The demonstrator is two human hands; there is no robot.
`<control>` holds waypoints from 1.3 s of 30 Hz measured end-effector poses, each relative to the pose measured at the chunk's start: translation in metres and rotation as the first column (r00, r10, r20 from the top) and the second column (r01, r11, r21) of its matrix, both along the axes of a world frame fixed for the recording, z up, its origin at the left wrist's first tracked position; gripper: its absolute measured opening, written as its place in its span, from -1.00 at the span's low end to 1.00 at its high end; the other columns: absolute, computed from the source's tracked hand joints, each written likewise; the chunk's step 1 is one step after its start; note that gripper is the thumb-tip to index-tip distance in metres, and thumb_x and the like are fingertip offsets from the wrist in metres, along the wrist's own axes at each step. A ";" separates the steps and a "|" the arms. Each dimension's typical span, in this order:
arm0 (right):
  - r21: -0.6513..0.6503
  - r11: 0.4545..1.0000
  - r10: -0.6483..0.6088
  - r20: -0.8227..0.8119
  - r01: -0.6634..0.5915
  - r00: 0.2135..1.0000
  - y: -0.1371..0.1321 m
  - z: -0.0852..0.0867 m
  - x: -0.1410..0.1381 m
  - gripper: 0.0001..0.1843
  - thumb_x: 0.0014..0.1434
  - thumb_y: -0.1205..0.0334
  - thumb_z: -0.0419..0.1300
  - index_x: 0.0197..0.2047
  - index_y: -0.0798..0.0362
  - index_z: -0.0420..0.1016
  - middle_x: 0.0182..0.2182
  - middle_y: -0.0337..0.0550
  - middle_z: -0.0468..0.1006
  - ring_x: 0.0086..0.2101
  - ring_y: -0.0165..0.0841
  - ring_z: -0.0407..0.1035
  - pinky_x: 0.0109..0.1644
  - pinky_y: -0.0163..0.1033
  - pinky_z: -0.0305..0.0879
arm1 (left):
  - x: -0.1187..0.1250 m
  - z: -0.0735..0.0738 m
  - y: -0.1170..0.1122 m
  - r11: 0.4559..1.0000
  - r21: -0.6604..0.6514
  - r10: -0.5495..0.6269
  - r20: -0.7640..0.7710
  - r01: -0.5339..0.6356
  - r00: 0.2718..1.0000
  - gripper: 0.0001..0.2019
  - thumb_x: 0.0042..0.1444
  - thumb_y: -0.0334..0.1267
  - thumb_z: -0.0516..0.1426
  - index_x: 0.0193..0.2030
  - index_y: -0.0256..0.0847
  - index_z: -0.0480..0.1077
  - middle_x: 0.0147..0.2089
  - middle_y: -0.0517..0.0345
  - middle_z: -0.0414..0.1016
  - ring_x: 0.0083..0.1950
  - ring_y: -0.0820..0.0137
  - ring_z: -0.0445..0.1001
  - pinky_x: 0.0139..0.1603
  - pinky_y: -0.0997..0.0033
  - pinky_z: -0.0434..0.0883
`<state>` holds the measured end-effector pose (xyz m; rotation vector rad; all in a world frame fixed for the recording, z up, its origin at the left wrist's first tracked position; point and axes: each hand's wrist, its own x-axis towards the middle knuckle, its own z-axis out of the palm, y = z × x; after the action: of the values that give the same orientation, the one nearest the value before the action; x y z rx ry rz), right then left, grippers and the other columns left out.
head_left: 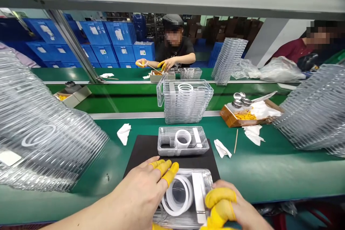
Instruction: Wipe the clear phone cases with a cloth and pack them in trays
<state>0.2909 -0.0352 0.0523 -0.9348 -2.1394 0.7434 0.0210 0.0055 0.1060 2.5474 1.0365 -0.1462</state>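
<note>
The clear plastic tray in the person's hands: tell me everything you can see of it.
The clear plastic tray is shallow, rectangular and transparent, with moulded recesses. It holds a white ring in a round recess and a flat white strip beside it. It lies at the near edge of the black mat; whether it rests there cannot be told. The right hand, wearing yellow finger cots, holds its right side. The left hand reaches over it, fingertips by the ring.

1. Green workbench (248,174) running crosswise;
2. black mat (142,147) on it, centre;
3. stack of clear plastic trays (185,102) behind the mat;
4. white wipes (124,133) beside the mat;
5. wooden stick (236,141) and cardboard tray (231,119), right.
</note>
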 end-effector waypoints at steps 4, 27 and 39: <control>0.037 0.944 -0.324 -0.100 0.329 0.941 0.047 -0.011 0.023 -0.84 0.26 0.10 0.20 -0.17 -0.19 0.62 -0.16 -0.13 0.54 -0.11 -0.19 0.42 0.00 -0.11 0.38 | -0.002 0.021 0.018 0.995 -0.081 -0.046 0.063 0.051 0.997 -0.18 0.00 0.14 0.27 0.34 -0.17 0.17 0.35 -0.10 0.24 0.36 0.04 0.20 0.36 0.08 0.16; 0.231 0.847 -0.480 -0.056 0.479 0.875 0.151 -0.049 0.024 -0.77 0.24 0.01 0.19 -0.21 -0.11 0.64 -0.24 -0.08 0.51 -0.16 -0.17 0.35 -0.01 0.01 0.29 | 0.002 -0.020 0.112 0.947 -0.120 0.320 0.393 -0.297 0.862 -0.19 0.03 0.24 0.19 0.32 -0.18 0.14 0.32 -0.02 0.30 0.27 0.17 0.35 0.24 0.25 0.35; -0.344 0.917 -0.335 -0.391 0.202 0.857 0.085 -0.048 0.029 -0.87 -0.02 0.23 0.44 -0.32 -0.09 0.66 -0.33 -0.13 0.55 -0.17 -0.20 0.39 0.02 -0.03 0.30 | 0.010 -0.026 0.110 0.936 -0.118 0.353 0.286 -0.332 0.891 -0.15 -0.04 0.27 0.21 0.29 -0.22 0.19 0.27 -0.09 0.36 0.22 0.12 0.40 0.19 0.20 0.38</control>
<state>0.3203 0.0497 0.0045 -1.0716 -1.4843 1.0322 0.0309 0.1156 0.0803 2.1916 1.3055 0.2955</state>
